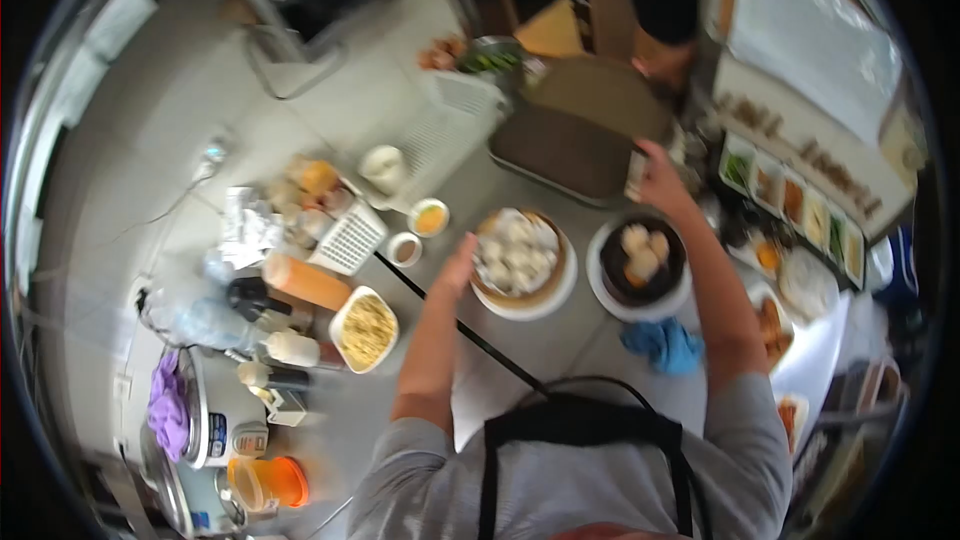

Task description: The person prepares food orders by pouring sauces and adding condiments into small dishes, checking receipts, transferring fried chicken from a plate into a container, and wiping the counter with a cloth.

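My left hand (462, 265), fingers stretched and slightly blurred, is at the left side of a round bamboo steamer (561, 280). White rounded dumplings (515, 252) fill the steamer on a pale liner, and a white plate (540, 314) lies under it. My right hand (657, 180) is at the near right corner of a dark brown rectangular pan (565, 155), fingers closed around a pale part like a handle. Below that hand, a dark round bowl (613, 285) with several pale round pieces sits on a white plate (650, 314).
A blue cloth (664, 344) lies near me. Leftward stand a bowl of yellow shreds (365, 330), an orange bottle (305, 278), a small sauce bowl (404, 250) and white baskets (350, 237). A topping rack (793, 205) stands right. Another person's hand (664, 62) is beyond the pan.
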`<action>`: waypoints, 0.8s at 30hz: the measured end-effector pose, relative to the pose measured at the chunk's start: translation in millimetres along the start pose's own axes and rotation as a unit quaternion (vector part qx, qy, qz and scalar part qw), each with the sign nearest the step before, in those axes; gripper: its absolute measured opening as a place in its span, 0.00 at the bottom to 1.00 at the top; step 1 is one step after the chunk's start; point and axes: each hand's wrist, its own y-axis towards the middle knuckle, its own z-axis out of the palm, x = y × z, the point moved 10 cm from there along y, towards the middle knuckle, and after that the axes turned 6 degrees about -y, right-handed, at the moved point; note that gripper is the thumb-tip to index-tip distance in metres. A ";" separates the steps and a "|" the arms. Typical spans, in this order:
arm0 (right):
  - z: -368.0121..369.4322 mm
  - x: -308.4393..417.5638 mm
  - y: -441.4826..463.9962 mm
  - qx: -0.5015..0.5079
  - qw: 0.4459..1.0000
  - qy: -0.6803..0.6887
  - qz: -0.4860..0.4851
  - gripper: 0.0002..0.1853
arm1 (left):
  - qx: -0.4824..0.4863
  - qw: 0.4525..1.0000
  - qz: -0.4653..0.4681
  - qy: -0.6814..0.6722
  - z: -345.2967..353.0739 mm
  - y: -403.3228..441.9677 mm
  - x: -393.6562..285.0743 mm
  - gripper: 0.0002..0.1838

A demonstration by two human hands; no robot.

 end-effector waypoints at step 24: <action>128.6 -20.2 10.0 0.208 0.916 -0.335 0.070 0.14 | -0.093 0.985 0.145 0.007 -22.4 14.9 -2.8 0.34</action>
